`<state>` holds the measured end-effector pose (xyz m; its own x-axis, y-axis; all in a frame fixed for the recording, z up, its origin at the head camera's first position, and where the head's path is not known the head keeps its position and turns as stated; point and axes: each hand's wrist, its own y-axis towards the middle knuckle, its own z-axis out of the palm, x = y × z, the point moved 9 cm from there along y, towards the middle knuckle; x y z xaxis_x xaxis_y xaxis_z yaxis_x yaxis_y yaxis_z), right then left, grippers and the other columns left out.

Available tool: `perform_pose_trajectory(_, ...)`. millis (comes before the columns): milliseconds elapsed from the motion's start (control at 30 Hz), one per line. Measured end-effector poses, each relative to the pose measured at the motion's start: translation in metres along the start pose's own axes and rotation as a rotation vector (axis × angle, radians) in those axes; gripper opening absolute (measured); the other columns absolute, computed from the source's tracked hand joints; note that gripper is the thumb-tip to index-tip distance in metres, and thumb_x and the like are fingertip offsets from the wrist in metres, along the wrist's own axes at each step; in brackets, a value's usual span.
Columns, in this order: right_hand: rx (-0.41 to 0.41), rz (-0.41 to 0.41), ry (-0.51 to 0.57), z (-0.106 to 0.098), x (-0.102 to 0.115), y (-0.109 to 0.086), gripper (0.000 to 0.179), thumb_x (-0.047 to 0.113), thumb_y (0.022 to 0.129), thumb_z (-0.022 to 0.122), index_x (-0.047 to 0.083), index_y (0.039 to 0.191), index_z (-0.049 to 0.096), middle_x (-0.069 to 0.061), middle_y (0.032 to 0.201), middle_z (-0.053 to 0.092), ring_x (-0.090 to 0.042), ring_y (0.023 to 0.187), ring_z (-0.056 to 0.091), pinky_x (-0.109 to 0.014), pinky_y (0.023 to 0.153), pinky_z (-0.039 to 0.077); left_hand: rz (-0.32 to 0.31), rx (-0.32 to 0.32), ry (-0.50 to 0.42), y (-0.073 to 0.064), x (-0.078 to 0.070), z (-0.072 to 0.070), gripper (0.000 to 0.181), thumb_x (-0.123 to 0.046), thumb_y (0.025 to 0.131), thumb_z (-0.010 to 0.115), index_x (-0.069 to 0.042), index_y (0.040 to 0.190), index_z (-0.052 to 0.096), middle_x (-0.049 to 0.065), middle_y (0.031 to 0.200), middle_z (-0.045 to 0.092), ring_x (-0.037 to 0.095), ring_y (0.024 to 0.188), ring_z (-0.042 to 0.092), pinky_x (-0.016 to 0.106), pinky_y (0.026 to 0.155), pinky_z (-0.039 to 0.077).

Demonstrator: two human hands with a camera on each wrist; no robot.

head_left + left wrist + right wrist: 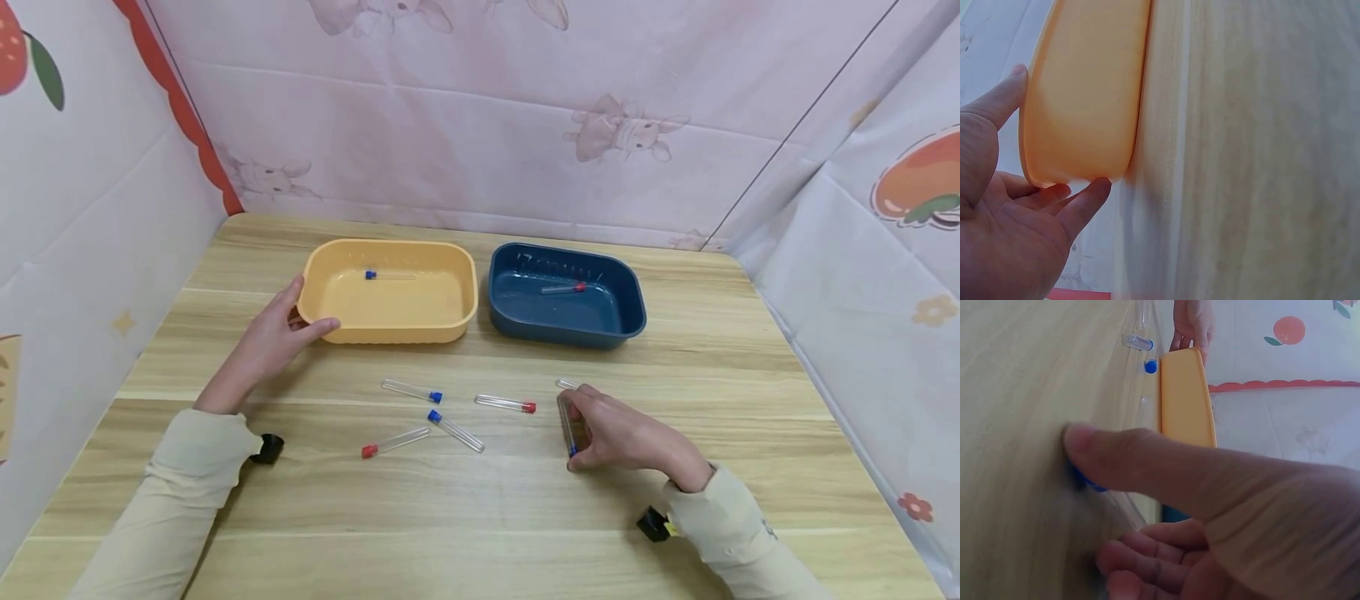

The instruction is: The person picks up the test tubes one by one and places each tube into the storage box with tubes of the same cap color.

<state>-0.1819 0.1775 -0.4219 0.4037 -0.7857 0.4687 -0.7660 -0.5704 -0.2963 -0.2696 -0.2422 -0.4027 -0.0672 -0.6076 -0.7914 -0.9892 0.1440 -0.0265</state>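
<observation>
My left hand (277, 337) holds the near left corner of a yellow plastic basket (390, 335), thumb along the front rim and fingers at the end wall. In the left wrist view, the fingertips press against the yellow wall (1085, 94). My right hand (626, 429) pinches a clear test tube with a blue cap (567, 425) low over the table, thumb at the cap and fingers toward the other end. Beside those fingers another clear tube (567, 383) shows only its end; the rest is hidden under the hand.
A dark blue basket (566, 333) stands right of the yellow one, with a red-capped tube (562, 288) inside. A blue-capped tube (390, 276) lies in the yellow basket. Between my hands, two red-capped and two blue-capped tubes (412, 390) lie on the wooden table (480, 533).
</observation>
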Motion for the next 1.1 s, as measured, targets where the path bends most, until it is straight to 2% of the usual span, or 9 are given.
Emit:
perform_pose_trajectory(267,-0.033,-0.06,0.065,-0.002,0.0,-0.007,0.073,0.028,0.074,0.096,-0.001,0.126,0.054,-0.004,0.094,0.053,-0.014,0.077,0.051,-0.025,0.063,0.048,-0.001,-0.003,-0.009,0.0,0.002,0.002,0.101,-0.039,0.101,0.068,-0.004,0.165,-0.001,0.028,0.167,0.015,0.046,0.143,0.039,0.053,0.109,0.041)
perform_pose_trajectory(400,-0.062,-0.108,0.112,-0.007,0.002,-0.011,0.08,0.025,0.074,0.095,-0.007,0.132,0.051,-0.005,0.091,0.054,-0.013,0.074,0.053,-0.025,0.062,0.048,-0.01,0.002,-0.011,0.0,0.003,0.002,0.101,-0.039,0.101,0.068,-0.006,0.165,-0.002,0.027,0.168,0.013,0.046,0.144,0.038,0.053,0.11,0.04)
perform_pose_trajectory(567,-0.101,-0.163,0.128,-0.018,0.009,-0.012,0.085,0.021,0.074,0.095,-0.012,0.137,0.048,-0.004,0.094,0.055,-0.013,0.078,0.054,-0.026,0.068,0.05,-0.009,0.009,-0.014,0.0,0.001,0.003,0.1,-0.037,0.101,0.067,-0.005,0.165,-0.003,0.027,0.168,0.012,0.046,0.144,0.037,0.054,0.11,0.04)
perform_pose_trajectory(700,-0.125,-0.204,0.12,-0.031,0.019,-0.009,0.083,0.022,0.074,0.095,-0.011,0.136,0.049,-0.006,0.101,0.058,-0.015,0.084,0.056,-0.029,0.073,0.053,-0.013,0.013,-0.012,0.001,0.001,0.003,0.1,-0.038,0.101,0.067,-0.006,0.165,-0.004,0.026,0.169,0.012,0.046,0.145,0.037,0.054,0.111,0.039)
perform_pose_trajectory(900,-0.136,-0.206,0.119,-0.053,0.033,0.002,0.077,0.026,0.076,0.094,-0.005,0.132,0.052,-0.009,0.102,0.06,-0.018,0.085,0.059,-0.029,0.073,0.055,-0.034,0.021,-0.007,0.002,0.002,0.004,0.102,-0.041,0.101,0.067,-0.007,0.165,-0.005,0.026,0.169,0.01,0.046,0.146,0.034,0.056,0.114,0.037)
perform_pose_trajectory(1100,-0.169,-0.283,0.075,-0.071,0.059,0.018,0.074,0.03,0.076,0.094,-0.002,0.13,0.055,-0.006,0.101,0.06,-0.018,0.085,0.059,-0.028,0.073,0.054,-0.015,0.02,-0.005,0.001,0.001,0.004,0.101,-0.04,0.102,0.066,-0.005,0.165,-0.004,0.027,0.168,0.014,0.044,0.143,0.038,0.056,0.113,0.038)
